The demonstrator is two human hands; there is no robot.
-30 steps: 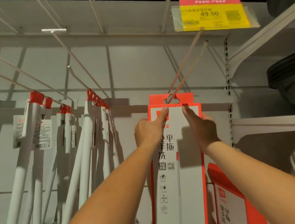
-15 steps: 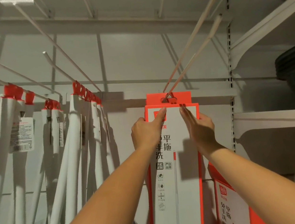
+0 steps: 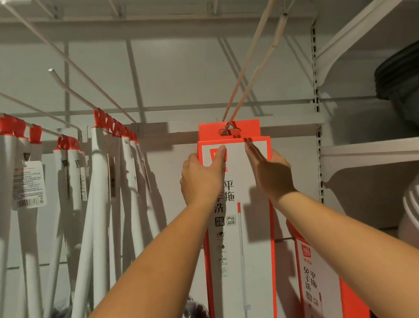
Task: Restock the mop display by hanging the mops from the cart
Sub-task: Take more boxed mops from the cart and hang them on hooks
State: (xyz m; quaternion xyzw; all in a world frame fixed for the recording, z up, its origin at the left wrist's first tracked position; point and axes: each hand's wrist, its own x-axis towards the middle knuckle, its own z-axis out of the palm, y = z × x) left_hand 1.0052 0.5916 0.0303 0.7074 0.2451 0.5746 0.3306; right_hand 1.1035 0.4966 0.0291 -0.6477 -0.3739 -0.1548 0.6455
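At the right end of the store's mop wall, two hands clamp the top of a boxed mop (image 3: 239, 231). The left hand (image 3: 200, 177) grips its left edge and the right hand (image 3: 272, 174) its right edge, set apart with a thumb laid up the front panel on each side. The box's orange hang tab (image 3: 248, 128) sits with its slot at the tip of the peg hook (image 3: 247, 85), which slopes down toward me from the top rail.

From my remote seat, I judge the box only just caught on the hook, not yet seated. To finish well, I would hold the tab square to the wire and lift a touch so the cardboard slot takes no strain. Then I would slide the box back along the peg before letting either hand go. A skewed push could tear the slot.

A second box (image 3: 318, 275) hangs lower, just to the right. White-handled mops (image 3: 100, 192) crowd the pegs to the left. The cart is out of view.
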